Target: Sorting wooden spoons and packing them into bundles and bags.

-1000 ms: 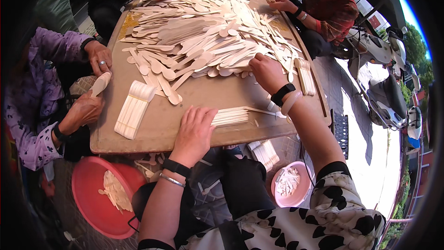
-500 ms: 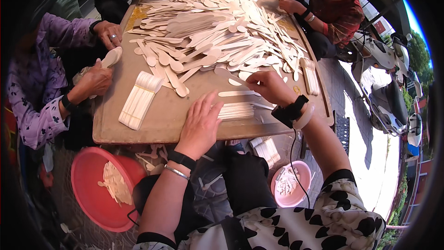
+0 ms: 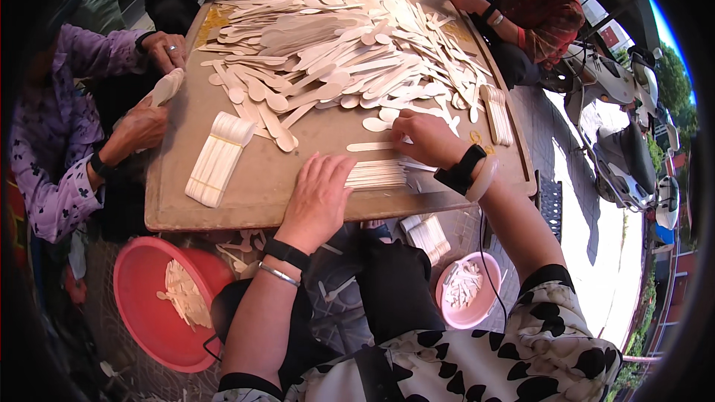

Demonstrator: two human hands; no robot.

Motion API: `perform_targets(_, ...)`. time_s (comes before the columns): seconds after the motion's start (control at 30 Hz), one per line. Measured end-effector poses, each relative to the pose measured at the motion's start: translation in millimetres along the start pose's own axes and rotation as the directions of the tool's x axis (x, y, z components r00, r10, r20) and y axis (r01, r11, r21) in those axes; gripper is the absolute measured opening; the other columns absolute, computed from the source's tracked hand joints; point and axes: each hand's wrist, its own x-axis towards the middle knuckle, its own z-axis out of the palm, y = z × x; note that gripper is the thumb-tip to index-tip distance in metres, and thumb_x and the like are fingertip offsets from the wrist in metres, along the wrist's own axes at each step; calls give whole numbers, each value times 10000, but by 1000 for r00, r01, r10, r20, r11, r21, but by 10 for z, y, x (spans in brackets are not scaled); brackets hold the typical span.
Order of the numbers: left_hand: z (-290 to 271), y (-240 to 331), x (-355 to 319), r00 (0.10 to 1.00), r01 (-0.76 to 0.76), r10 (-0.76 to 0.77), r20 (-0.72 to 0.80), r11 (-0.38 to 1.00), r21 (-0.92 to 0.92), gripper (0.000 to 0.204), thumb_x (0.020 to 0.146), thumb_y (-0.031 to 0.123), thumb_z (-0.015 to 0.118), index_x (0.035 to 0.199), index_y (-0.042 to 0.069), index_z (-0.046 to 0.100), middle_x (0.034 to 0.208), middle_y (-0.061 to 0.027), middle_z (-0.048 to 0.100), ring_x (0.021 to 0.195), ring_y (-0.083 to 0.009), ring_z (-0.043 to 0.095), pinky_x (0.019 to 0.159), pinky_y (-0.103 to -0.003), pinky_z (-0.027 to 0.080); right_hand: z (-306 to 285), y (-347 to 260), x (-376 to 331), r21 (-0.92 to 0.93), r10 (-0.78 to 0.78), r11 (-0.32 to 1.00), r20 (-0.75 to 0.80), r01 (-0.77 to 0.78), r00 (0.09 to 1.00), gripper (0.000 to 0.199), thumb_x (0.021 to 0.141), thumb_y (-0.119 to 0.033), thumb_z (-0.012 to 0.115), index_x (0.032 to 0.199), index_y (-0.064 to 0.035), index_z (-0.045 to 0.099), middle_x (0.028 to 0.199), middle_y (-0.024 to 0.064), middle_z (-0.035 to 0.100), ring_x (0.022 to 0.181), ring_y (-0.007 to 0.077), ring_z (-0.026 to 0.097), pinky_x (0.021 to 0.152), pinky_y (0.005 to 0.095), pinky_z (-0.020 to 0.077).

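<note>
- Wooden sticks (image 3: 376, 174): stacked, desk's (image 3: 264, 179) near side.
- Your left hand (image 3: 316, 197): loosely open, at their left end.
- Your right hand (image 3: 428, 139): curled; cannot tell what it holds.

No text, label, brand, number or sign showing legibly anywhere. Pale flat wooden stick bundle with thin yellow band (image 3: 219, 160), at left, showing no readable print. Red-pink round plastic basin (image 3: 138, 313), near left, and pale pink round plastic basin (image 3: 480, 315), near right, displaying no legible marking. Silver-and-black parked scooter (image 3: 622, 160), far right, appearing too small for reading any lettering.
</note>
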Motion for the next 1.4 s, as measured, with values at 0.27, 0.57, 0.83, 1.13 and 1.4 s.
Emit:
perform_targets(0.27, 8, 3, -11, 1000, -15, 15, -11, 1000, -17, 459, 896, 61, 680, 1342, 9, 581, 1285, -152, 572, 1234, -357, 520, 1075, -449, 417, -3, 15, 97, 104, 11, 994, 118, -23, 993, 77, 842, -110, 652, 863, -38, 670, 844, 179, 682, 856, 396, 671, 784, 472, 536)
perform_targets(0.57, 3, -62, 3, 1000, -9, 8, -23, 1000, -24, 407, 896, 86, 695, 1289, 31, 605, 1247, -113, 595, 1200, -320, 540, 1045, -439, 441, -196, -44, 64, 171, 26, 985, 59, -35, 998, 81, 819, -87, 688, 874, -28, 678, 850, 159, 703, 792, 340, 679, 720, 419, 540)
perform_targets(0.83, 3, -37, 7, 1000, -2, 1, -30, 999, -40, 401, 897, 77, 687, 1286, 31, 604, 1234, -111, 589, 1179, -322, 541, 1032, -435, 439, -116, 84, -88, 978, 382, 174, 40, -114, 923, 134, 946, -50, 713, 1065, -22, 659, 982, 34, 683, 842, 134, 640, 761, 273, 528)
perform_targets(1.13, 7, -6, 29, 999, 9, -9, -48, 1000, -6, 437, 896, 43, 683, 1322, 20, 589, 1400, -169, 548, 1314, -374, 492, 1163, -478, 371, 10, 233, -335, 918, 386, 287, 151, -274, 910, 152, 925, -66, 746, 1051, 13, 716, 945, 49, 728, 856, 127, 671, 813, 274, 542)
perform_targets(1.4, 8, -41, 30, 999, 15, -14, 31, 999, -35, 483, 892, 42, 664, 1359, 35, 540, 1354, -176, 556, 1309, -380, 484, 1189, -484, 342, 64, 230, -274, 480, 267, 851, -44, -214, 963, 181, 886, -156, 773, 1031, -49, 763, 959, 73, 724, 864, 188, 695, 802, 325, 555)
